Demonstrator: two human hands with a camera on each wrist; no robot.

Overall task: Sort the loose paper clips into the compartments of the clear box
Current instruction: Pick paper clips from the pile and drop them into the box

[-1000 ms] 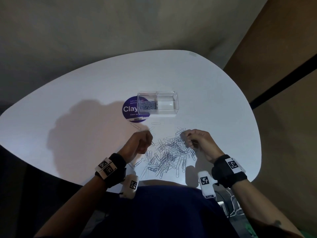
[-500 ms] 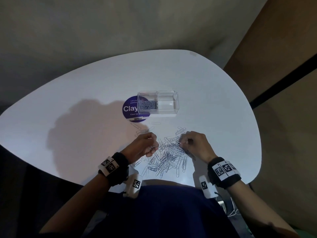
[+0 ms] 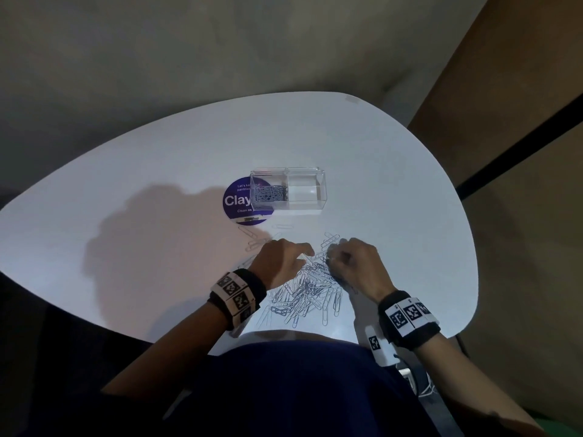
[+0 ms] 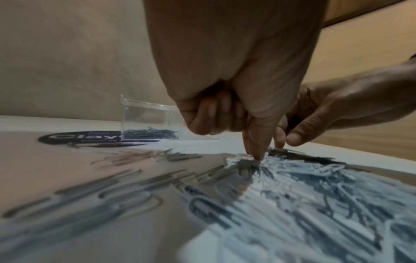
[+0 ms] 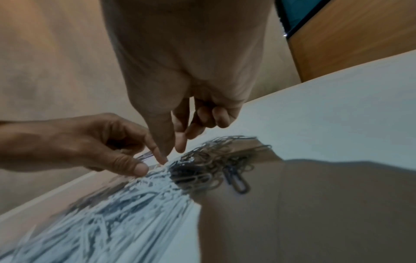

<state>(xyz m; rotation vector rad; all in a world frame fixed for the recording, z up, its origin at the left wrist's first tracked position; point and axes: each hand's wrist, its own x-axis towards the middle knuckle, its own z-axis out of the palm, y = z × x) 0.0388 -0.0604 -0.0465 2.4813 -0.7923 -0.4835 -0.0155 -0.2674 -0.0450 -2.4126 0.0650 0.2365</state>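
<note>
A heap of silver paper clips (image 3: 310, 290) lies on the white table (image 3: 157, 171) in front of me. The clear box (image 3: 320, 197) stands beyond it, with clips in its left compartment (image 3: 271, 194) and nothing in the right one. My left hand (image 3: 306, 251) is down on the heap's left side. It pinches a paper clip (image 5: 145, 156) between thumb and forefinger, its other fingers curled (image 4: 202, 115). My right hand (image 3: 331, 257) is at the heap's far right. Its thumb and forefinger tips (image 5: 165, 153) pinch at clips there, and its last two fingers are curled in.
A round purple sticker (image 3: 236, 201) lies partly under the box's left end. A few stray clips (image 3: 252, 241) sit between the sticker and my left hand. My dark blue torso presses against the near table edge (image 3: 284, 334). A wooden panel rises at the right.
Both hands have dropped onto the heap and come closer together. The right hand came down from a raised fist, and the left reached right into the clips.
</note>
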